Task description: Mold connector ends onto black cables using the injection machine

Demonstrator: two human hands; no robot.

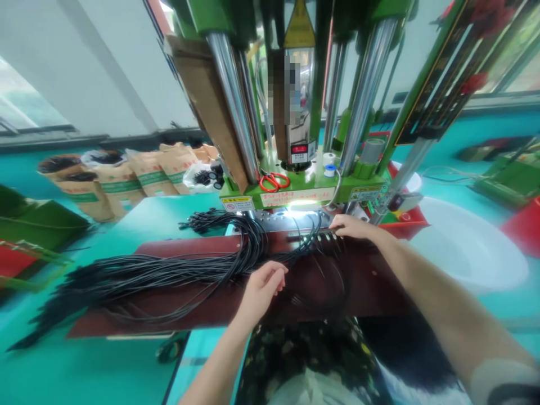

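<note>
Your dark patterned garment lies nearest, at the lower centre of the frame. Above it, your left hand is partly curled over the worktop, its thumb toward the forefinger; whether a cable is pinched there cannot be told. Your right hand, right of centre, has its fingertips drawn together at the right end of a row of pale cable ends; whether they grip one is too small to tell.

The black cables run from the left of the frame to the centre, tails bundled, probably to leave the area before you workable. Some bend up toward the lit metal bed of the green press, likely to keep their ends within reach.

Red-handled scissors rest on the press ledge, presumably for quick access. At the right, the red tray holds small mixed items, blurred. At the left, paper sacks stand in a row; the open ones show dark contents.
</note>
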